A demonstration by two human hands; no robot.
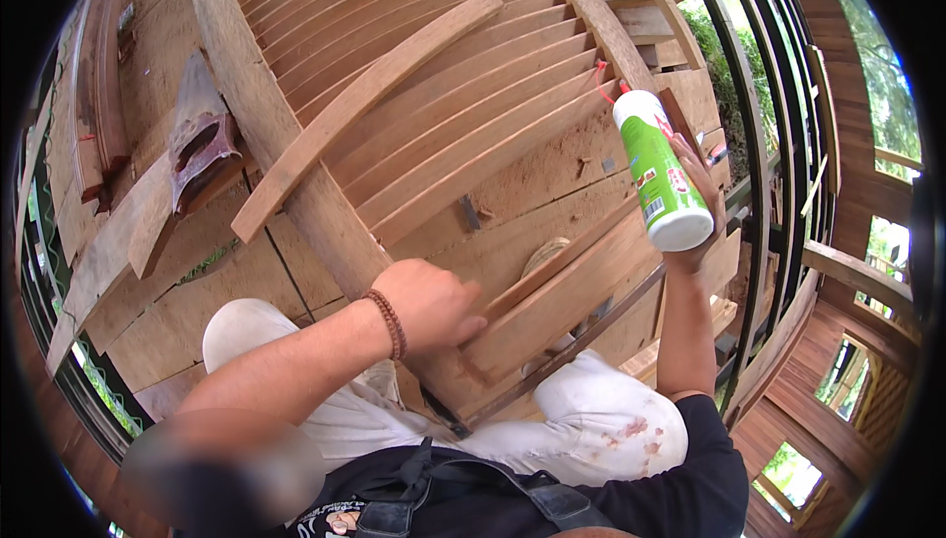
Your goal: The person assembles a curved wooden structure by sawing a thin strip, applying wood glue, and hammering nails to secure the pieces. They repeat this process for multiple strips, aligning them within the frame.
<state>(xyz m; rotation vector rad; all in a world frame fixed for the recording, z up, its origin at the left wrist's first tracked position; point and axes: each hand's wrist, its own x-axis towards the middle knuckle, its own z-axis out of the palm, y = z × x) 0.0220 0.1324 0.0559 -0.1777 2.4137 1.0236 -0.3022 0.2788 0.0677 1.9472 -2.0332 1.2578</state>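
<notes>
My right hand [711,188] is wrapped round a white and green glue bottle [650,159]. The bottle's red nozzle points up and away, over the right rail [581,6] of a slatted wooden frame. My left hand [429,303], with a beaded bracelet at the wrist, is curled at the near end of the left rail [340,213], beside the end of a wide slat [572,292]. Its fingertips are hidden, so what they pinch cannot be made out. Many thin slats [463,134] run between the two rails. A loose curved wooden piece [370,95] lies across them.
A stained pouch-like object [202,144] rests on boards at left, near a curved board [148,228]. Sawdust and shavings [567,168] litter the plywood under the frame. Dark metal railings [754,124] rise at right. My legs [601,410] are close to the frame's near end.
</notes>
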